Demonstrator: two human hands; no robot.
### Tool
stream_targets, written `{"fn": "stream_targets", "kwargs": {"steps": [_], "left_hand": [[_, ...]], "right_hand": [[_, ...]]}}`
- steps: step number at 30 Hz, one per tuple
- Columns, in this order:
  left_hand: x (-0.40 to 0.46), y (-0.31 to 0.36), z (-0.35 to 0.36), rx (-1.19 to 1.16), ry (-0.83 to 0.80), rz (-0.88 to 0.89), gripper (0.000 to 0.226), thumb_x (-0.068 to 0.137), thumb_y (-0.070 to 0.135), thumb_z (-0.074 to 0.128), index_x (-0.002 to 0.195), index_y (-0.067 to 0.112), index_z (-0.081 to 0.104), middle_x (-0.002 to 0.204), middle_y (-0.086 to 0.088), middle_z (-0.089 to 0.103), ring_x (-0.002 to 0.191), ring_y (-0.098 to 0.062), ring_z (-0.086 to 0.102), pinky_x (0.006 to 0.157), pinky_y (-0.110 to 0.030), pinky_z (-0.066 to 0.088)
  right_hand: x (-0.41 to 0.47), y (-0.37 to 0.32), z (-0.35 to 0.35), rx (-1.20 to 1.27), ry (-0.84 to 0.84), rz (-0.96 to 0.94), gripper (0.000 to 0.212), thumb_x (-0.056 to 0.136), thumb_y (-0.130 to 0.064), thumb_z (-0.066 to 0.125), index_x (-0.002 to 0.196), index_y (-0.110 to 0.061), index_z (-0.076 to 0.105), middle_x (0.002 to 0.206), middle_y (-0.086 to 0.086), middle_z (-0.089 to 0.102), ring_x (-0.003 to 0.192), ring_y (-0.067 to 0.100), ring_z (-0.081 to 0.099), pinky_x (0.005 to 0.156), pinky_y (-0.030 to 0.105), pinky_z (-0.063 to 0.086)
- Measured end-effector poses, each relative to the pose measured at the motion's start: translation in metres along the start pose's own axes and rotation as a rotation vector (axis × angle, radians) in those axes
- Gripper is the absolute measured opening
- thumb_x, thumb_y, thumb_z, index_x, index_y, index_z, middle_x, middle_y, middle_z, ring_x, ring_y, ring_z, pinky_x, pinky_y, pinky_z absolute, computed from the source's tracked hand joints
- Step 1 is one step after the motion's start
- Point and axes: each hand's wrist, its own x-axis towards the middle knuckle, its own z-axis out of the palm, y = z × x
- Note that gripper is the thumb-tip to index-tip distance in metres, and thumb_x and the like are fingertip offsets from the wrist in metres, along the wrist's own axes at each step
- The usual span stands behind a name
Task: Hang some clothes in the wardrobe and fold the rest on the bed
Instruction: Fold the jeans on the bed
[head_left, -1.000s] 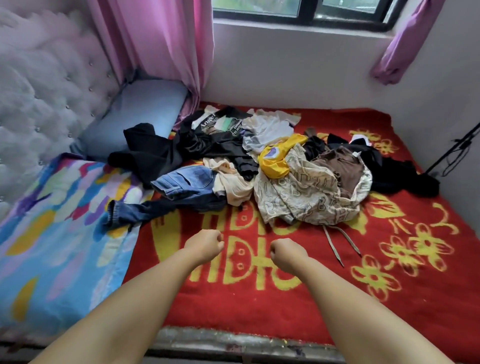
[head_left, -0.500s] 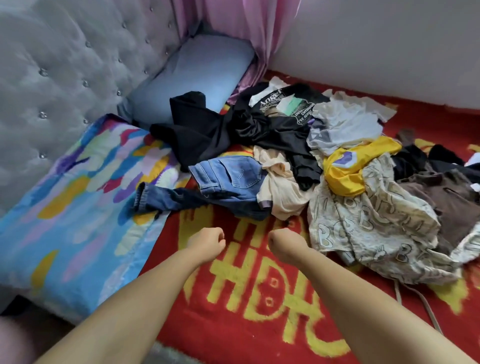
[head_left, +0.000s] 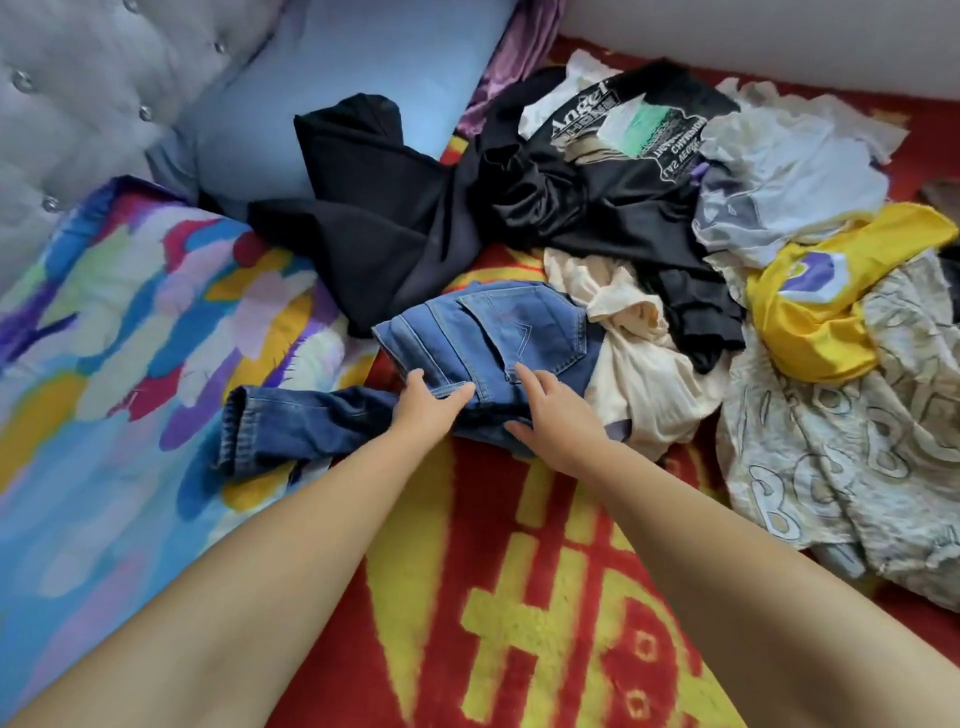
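Lying crumpled on the red-and-yellow blanket at the near edge of the clothes pile, the blue jeans sit under both hands. Left hand rests on the denim, fingers together, thumb spread toward the right. Right hand covers the fold beside it, fingers slightly spread, touching the fabric without pinching it.

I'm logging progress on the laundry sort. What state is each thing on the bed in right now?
jeans: crumpled, unfolded, both hands on them
left hand: fingers spread, touching jeans
right hand: fingers spread, touching jeans
black garment: unfolded, sprawled
black printed shirt: crumpled
cream garment: bunched
yellow garment: crumpled
patterned cloth: rumpled
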Motion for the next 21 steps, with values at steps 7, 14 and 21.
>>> {"fn": "stream_targets", "kwargs": {"steps": [7,14,21], "left_hand": [[-0.015,-0.032,0.027,-0.15,0.012,0.007,0.05,0.087,0.018,0.063,0.13,0.012,0.037,0.123,-0.009,0.057,0.106,-0.026,0.056,0.092,-0.035,0.045],[-0.102,-0.075,0.02,0.049,0.085,0.043,0.04,0.091,0.03,0.059,0.123,0.017,0.039,0.114,-0.005,0.063,0.101,-0.029,0.06,0.071,-0.03,0.039],[-0.17,-0.043,-0.02,0.074,0.306,0.121,0.024,0.095,0.033,0.053,0.107,0.013,0.045,0.106,-0.009,0.058,0.095,-0.031,0.056,0.069,-0.035,0.041]], "right_hand": [[0.0,-0.006,0.035,-0.211,-0.001,0.007,0.042,0.096,-0.046,0.046,0.125,-0.017,0.042,0.12,0.006,0.048,0.113,0.03,0.048,0.079,0.04,0.041],[-0.074,-0.015,0.04,-0.245,-0.193,-0.225,0.012,0.102,-0.028,0.034,0.095,-0.02,0.038,0.094,0.006,0.061,0.092,0.033,0.062,0.06,0.036,0.033],[-0.137,-0.045,-0.014,-0.029,-0.11,-0.32,0.029,0.103,-0.039,0.031,0.093,-0.016,0.046,0.092,0.011,0.064,0.088,0.035,0.058,0.06,0.035,0.031]]}}
